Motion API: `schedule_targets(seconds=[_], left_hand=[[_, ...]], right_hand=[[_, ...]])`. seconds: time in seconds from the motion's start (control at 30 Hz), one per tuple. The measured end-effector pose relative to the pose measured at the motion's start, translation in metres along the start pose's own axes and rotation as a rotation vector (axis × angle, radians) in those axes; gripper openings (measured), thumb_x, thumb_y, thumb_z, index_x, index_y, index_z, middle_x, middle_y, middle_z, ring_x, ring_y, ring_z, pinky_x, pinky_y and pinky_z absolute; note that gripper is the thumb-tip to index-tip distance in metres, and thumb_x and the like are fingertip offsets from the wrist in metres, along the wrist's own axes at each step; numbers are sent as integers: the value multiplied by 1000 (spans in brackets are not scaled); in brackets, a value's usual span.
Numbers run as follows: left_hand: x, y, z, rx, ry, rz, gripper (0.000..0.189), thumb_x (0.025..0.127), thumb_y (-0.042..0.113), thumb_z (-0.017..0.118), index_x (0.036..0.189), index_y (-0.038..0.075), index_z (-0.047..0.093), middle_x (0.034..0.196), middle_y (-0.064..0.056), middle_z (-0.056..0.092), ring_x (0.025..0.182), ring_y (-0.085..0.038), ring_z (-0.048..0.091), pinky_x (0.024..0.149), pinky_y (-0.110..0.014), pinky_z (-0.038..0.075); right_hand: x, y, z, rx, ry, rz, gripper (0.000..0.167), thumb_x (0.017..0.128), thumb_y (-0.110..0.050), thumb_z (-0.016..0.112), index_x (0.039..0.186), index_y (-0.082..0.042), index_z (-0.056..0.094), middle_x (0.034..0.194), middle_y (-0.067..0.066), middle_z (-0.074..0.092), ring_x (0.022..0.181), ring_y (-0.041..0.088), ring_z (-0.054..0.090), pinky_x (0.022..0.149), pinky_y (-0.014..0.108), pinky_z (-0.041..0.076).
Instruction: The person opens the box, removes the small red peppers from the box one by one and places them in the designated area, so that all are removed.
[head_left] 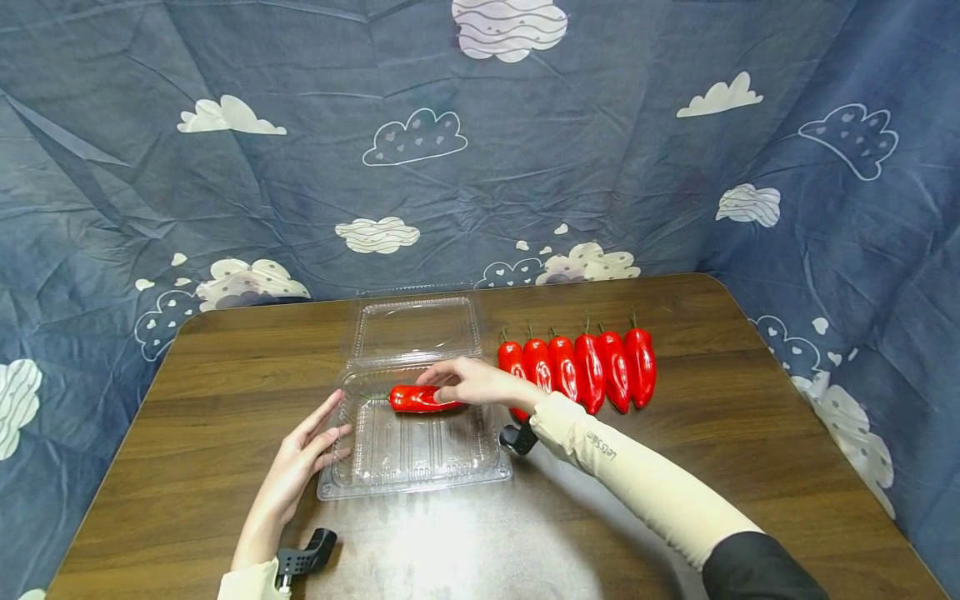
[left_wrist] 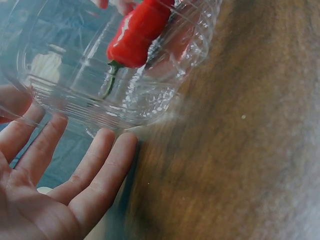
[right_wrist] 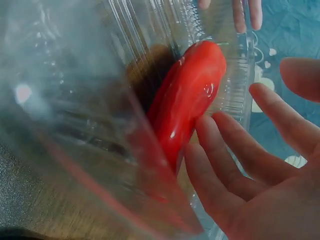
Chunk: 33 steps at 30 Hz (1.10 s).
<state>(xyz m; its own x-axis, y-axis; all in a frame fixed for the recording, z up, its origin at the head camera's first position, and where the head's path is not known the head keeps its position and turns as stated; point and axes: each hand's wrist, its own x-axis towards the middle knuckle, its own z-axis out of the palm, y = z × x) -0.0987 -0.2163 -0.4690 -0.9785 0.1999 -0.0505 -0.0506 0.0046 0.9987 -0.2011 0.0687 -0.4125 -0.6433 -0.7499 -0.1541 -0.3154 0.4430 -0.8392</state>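
Observation:
One red chili pepper lies crosswise in the back part of a clear plastic container, its green stem pointing left. Over the pepper's right end is my right hand. In the right wrist view this hand has its fingers extended and spread, two fingertips right beside the pepper; contact is unclear. My left hand is at the container's left side. Its loosely straight fingers rest against the outer wall in the left wrist view, where the hand faces the container.
Behind the container its clear lid is folded back flat on the wooden table. Several red peppers stand in a row to the right, stems pointing away. A blue cloud-print cloth hangs behind the table.

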Motion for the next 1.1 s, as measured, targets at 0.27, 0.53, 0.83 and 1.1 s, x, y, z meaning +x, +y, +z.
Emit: schedule_targets(seconds=[0.27, 0.53, 0.83, 1.1], left_hand=[[0, 0, 0, 3, 5, -10, 53, 102, 12, 44, 151, 2, 25, 156, -16, 19, 119, -12, 52, 91, -32, 51], [-1, -1, 0, 10, 9, -9, 53, 102, 11, 44, 151, 3, 25, 156, -15, 20, 118, -12, 52, 91, -32, 50], [-1, -1, 0, 9, 7, 6, 52, 102, 11, 44, 150, 3, 26, 156, -16, 20, 118, -12, 52, 90, -31, 51], [0, 0, 0, 13, 9, 2, 52, 102, 12, 45, 150, 2, 26, 155, -16, 21, 118, -12, 53, 90, -31, 51]], right_hand=[[-1, -7, 2, -36, -76, 5, 35, 90, -3, 54, 125, 1, 60, 119, 12, 63, 111, 19, 57, 93, 24, 45], [3, -15, 3, -175, -142, 37, 32, 92, -7, 57, 123, -5, 64, 119, 6, 65, 109, 14, 58, 93, 23, 43], [6, -18, 5, -347, -122, 25, 28, 86, -10, 61, 112, -13, 73, 106, -1, 63, 96, 12, 48, 84, 25, 40], [11, -18, 8, -294, -165, 18, 29, 87, -7, 60, 114, -12, 71, 131, 12, 52, 126, 23, 41, 106, 38, 32]])
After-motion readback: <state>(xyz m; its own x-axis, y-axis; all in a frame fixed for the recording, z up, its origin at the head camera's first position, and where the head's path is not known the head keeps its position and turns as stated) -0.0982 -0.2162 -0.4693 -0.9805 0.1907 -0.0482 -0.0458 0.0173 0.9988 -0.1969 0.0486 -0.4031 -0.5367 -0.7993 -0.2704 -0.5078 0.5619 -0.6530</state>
